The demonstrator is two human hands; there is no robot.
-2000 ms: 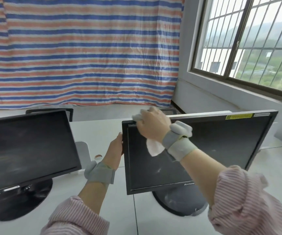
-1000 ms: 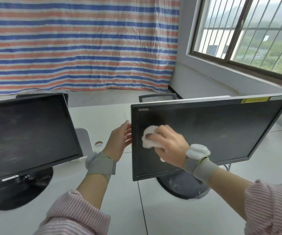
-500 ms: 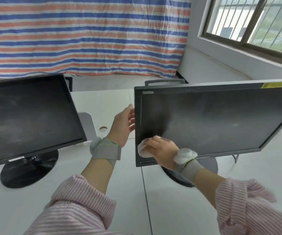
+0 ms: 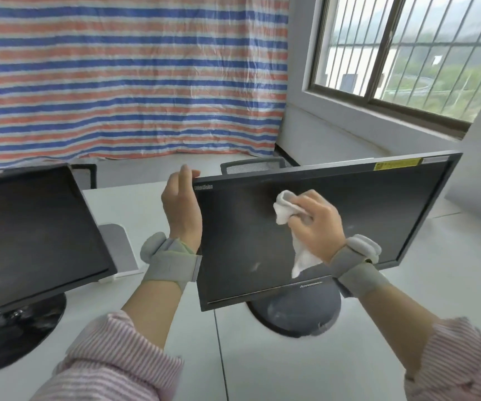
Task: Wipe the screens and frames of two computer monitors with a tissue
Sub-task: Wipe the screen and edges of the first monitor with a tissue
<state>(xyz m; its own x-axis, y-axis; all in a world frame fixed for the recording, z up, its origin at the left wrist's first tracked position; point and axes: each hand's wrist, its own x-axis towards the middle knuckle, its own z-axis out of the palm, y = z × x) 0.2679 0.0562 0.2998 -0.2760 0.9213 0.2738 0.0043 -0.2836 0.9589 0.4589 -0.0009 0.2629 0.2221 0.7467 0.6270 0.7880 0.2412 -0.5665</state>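
Note:
Two black monitors stand on a white desk (image 4: 262, 366). The right monitor (image 4: 378, 209) faces me on a round grey base. My left hand (image 4: 180, 209) grips its upper left corner, fingers curled over the frame edge. My right hand (image 4: 317, 224) holds a crumpled white tissue (image 4: 284, 209) and presses it against the screen left of centre, in the upper half. A loose end of the tissue hangs below the palm. The left monitor (image 4: 31, 233) stands apart at the left, untouched.
A small white-grey stand (image 4: 120, 250) sits on the desk between the monitors. Two chair backs (image 4: 251, 166) show behind the desk. A striped tarp (image 4: 118, 73) hangs at the back and a barred window (image 4: 415, 50) is at the right.
My right hand carried the tissue from the screen's lower left corner up and rightward. My left hand slid up the left frame edge to the top corner.

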